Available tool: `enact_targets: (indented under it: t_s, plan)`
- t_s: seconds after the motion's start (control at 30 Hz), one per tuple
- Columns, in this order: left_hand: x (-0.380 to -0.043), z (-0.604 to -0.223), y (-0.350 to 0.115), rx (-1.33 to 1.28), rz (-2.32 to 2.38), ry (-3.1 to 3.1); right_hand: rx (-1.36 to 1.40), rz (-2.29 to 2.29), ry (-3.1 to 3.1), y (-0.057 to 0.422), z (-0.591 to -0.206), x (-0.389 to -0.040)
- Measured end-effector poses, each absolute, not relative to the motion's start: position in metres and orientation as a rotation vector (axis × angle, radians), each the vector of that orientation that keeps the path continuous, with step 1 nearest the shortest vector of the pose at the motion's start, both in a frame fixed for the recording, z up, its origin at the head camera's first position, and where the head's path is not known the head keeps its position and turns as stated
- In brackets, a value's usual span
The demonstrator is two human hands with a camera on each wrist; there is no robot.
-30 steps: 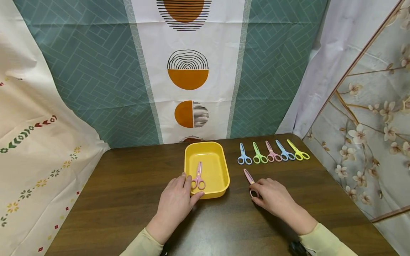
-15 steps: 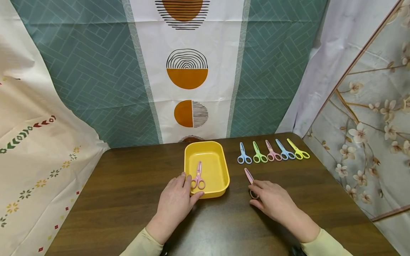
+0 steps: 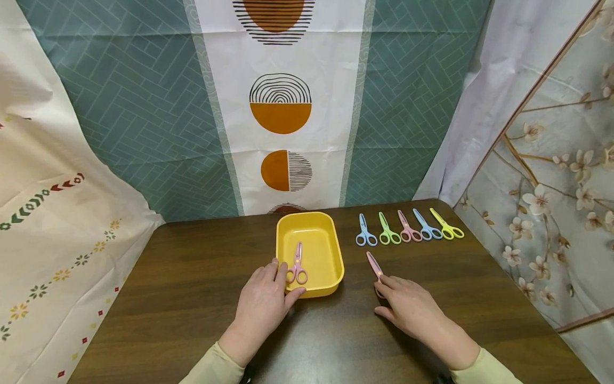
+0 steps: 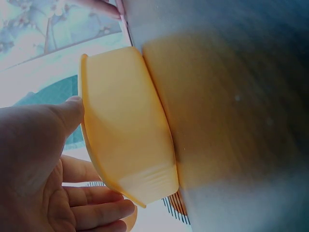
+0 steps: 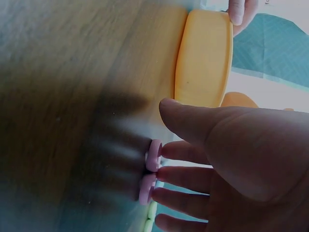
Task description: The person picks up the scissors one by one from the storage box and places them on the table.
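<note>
My left hand (image 3: 264,298) rests at the near left corner of a yellow plastic tray (image 3: 321,256). In the left wrist view its thumb touches the rim and the fingers lie loosely extended along the side. Pink scissors (image 3: 298,256) lie inside the tray, blades pointing away. To the tray's right, a second pair of pink scissors (image 3: 374,264) lies on the table, its handles partly hidden beneath my right hand (image 3: 408,306). The right wrist view has the straight fingertips at the scissors' pink handle loops (image 5: 153,155), while the thumb stands apart.
A row of scissors lies at the table's back right: blue scissors (image 3: 363,232), green scissors (image 3: 387,230), pink scissors (image 3: 406,229), another blue pair (image 3: 425,226) and yellow scissors (image 3: 445,226). Patterned cloths (image 3: 158,133) hang around the brown table (image 3: 206,256).
My right thumb has moved away from the scissors' handle, and the right hand has shifted slightly back. The scissors under it have turned or shifted slightly. The left hand and tray stay put.
</note>
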State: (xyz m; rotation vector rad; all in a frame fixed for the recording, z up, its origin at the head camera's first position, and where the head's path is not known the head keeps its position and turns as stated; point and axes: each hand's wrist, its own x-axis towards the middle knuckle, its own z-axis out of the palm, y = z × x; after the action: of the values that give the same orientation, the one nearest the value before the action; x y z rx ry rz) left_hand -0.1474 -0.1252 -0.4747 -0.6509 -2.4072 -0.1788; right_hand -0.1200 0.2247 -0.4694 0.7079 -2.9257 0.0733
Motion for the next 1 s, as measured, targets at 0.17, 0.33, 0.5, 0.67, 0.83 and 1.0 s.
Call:
enact_targets:
  t_s: [0.17, 0.33, 0.5, 0.67, 0.83, 1.0]
  plan:
    - [-0.147, -0.475, -0.125, -0.653, -0.175, -2.419, 0.695, 0.073, -2.935, 0.227, -0.469, -0.119]
    - [-0.146, -0.474, -0.125, -0.653, -0.167, -2.429, 0.688, 0.049, -2.921, 0.233, -0.471, -0.119]
    - [-0.146, -0.474, -0.126, -0.652, -0.164, -2.426, 0.685, 0.057, -2.892, 0.24, -0.473, -0.119]
    - [-0.146, -0.474, -0.126, -0.651, -0.166, -2.427, 0.655, 0.054, -2.892, 0.25, -0.474, -0.118]
    - [-0.147, -0.475, -0.126, -0.65, -0.168, -2.424, 0.618, 0.047, -2.901, 0.261, -0.475, -0.118]
    - [-0.147, -0.474, -0.125, -0.651, -0.168, -2.414, 0.592, 0.056, -2.907, 0.272, -0.476, -0.116]
